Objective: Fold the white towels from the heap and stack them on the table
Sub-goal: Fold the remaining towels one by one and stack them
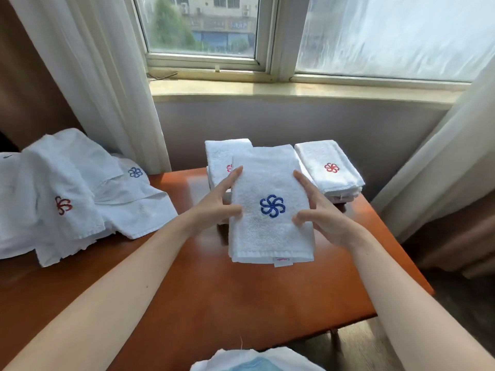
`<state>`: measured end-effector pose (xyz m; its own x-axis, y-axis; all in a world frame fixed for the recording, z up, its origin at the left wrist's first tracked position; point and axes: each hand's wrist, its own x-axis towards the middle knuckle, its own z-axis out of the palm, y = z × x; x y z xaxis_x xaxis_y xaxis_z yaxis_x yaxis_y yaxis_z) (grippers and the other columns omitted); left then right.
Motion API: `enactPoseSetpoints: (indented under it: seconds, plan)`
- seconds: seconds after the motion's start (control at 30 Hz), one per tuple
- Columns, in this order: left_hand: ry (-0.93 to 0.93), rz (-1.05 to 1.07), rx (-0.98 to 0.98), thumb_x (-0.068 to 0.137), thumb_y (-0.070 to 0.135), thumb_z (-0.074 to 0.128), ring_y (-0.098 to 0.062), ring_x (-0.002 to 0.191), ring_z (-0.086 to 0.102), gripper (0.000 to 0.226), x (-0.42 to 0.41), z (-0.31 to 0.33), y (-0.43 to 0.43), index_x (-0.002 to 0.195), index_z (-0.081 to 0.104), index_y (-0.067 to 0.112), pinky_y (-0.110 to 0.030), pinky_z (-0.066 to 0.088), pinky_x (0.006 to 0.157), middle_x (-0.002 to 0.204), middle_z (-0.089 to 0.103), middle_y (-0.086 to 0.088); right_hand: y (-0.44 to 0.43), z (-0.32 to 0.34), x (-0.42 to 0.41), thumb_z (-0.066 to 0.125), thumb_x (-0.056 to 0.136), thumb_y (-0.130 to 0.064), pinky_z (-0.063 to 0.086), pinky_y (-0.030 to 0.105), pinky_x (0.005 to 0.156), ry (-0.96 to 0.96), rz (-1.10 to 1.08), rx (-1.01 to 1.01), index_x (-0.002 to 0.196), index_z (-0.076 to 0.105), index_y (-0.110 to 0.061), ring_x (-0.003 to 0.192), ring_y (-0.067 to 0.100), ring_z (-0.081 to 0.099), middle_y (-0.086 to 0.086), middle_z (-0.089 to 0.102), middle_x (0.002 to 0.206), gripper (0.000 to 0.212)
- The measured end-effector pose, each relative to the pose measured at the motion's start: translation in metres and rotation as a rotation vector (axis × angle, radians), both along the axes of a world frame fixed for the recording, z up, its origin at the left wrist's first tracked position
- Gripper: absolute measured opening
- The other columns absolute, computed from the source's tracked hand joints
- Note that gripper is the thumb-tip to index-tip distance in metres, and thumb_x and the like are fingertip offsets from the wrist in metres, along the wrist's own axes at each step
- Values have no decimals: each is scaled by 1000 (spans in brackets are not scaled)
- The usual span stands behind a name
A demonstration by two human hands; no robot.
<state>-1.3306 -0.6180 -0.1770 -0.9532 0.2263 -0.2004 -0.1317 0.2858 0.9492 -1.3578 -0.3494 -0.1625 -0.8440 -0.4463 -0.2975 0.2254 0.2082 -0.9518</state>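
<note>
We judge this a hotel or guest-house room: matching white towels with an embroidered pinwheel emblem (331,167) lie in a heap (67,183) and in folded stacks (318,153) on a wooden table (241,295) beneath a window (201,25) flanked by full-length pale curtains (88,76), street buildings outside

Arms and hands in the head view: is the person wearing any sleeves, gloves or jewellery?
No. The left hand and right hand are bare, without gloves, rings or watch, and both forearms are uncovered down to the picture's edge.
</note>
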Motion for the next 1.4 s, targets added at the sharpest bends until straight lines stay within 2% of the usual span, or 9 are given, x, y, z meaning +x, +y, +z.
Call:
enactPoseSetpoints:
  seconds: [0.1, 0.23, 0.57, 0.73, 0.87, 1.07, 1.17, 1.27, 1.4]
  plan:
    - [13, 29, -14, 86, -4, 56, -3, 98, 68, 91, -28, 5, 29, 148, 23, 54, -18, 56, 72, 99, 48, 59, 26, 4, -37, 65, 62, -6, 38, 63, 106, 33, 25, 59, 137, 32, -66, 121, 29, 60, -6, 55, 139, 101]
    - [22, 73, -27, 82, 1, 59, -23, 105, 66, 94, -65, 13, 59, 145, 21, 59, -23, 58, 75, 123, 35, 53, 48, 6, -87, 61, 59, -4, 50, 34, 100, 63, 50, 55, 147, 30, -52, 118, 11, 62, -12, 54, 140, 105]
    - [-117, 106, -119, 80, 11, 58, -1, 87, 69, 96, -166, 8, 90, 151, 11, 54, -18, 55, 66, 137, 48, 18, 70, -5, -190, 58, 60, -10, 49, 34, 97, 18, 90, 87, 148, 29, -54, 115, 12, 61, -17, 59, 131, 102]
    - [-195, 87, -311, 78, 21, 60, -12, 95, 65, 97, -202, -2, 90, 151, 6, 54, -25, 58, 74, 149, 35, 6, 66, -23, -227, 58, 59, -13, 46, 30, 94, -1, 134, 115, 150, 25, -52, 133, 3, 41, -27, 32, 150, 104]
    - [-249, 118, -429, 73, 23, 60, -4, 66, 59, 101, -220, -11, 85, 153, 5, 49, -18, 51, 58, 132, 45, 5, 55, -43, -249, 57, 72, 0, 33, 35, 105, 12, 173, 116, 155, 19, -43, 146, 4, 17, -26, 16, 160, 100]
    - [-247, 135, -565, 78, 20, 64, -13, 66, 58, 100, -230, -24, 73, 156, 5, 40, -24, 50, 56, 87, 55, 3, 42, -68, -268, 55, 77, 6, 30, 32, 105, 36, 216, 160, 157, 18, -37, 145, 1, 13, -23, 11, 162, 98]
    - [-185, 114, -725, 79, 21, 64, -14, 73, 59, 97, -230, -29, 76, 158, 9, 35, -29, 48, 60, 113, 58, 5, 43, -80, -270, 56, 76, 6, 26, 29, 106, 38, 194, 169, 157, 18, -35, 147, 2, 12, -21, 11, 163, 99]
    - [-44, 63, -972, 81, 23, 64, -17, 101, 57, 89, -230, -36, 81, 156, 18, 34, -28, 41, 68, 155, 27, 4, 44, -87, -269, 58, 75, 5, 27, 31, 110, 62, 212, 222, 157, 17, -34, 149, 8, 13, -17, 11, 163, 100]
    - [137, -65, -1085, 82, 41, 62, -22, 145, 19, 80, -229, -45, 87, 154, 26, 35, -39, 24, 114, 161, 14, 3, 41, -89, -267, 59, 76, 2, 27, 32, 113, 116, 238, 307, 158, 15, -34, 152, 11, 6, -12, 3, 165, 100]
